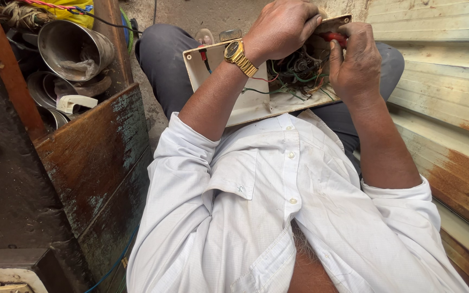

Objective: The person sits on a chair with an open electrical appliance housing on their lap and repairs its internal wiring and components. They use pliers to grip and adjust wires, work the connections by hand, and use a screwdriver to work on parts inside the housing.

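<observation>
Left hand, gold wristwatch on the wrist, lies fingers-down over the far edge of a cream switchboard panel, gripping that edge; right hand is curled shut around a red-handled tool, only a bit of the red grip showing, tip hidden among the wiring; panel rests back-side up on the person's lap, across dark trousers, tilted a little toward the chest; tangle of red, green and black wires fills the panel's right half, partly covered by both hands; white shirt takes up the foreground, sleeves rolled to the elbow; to the left a rusty brown wooden box with flaking paint stands close by the knee, holding steel bowls and a strip of white tape-like stuff; rope and a yellow item at top left, blurred; corrugated metal sheet, rust-stained, runs along the right side just beside the right arm; bare concrete floor beyond the knees.
</observation>
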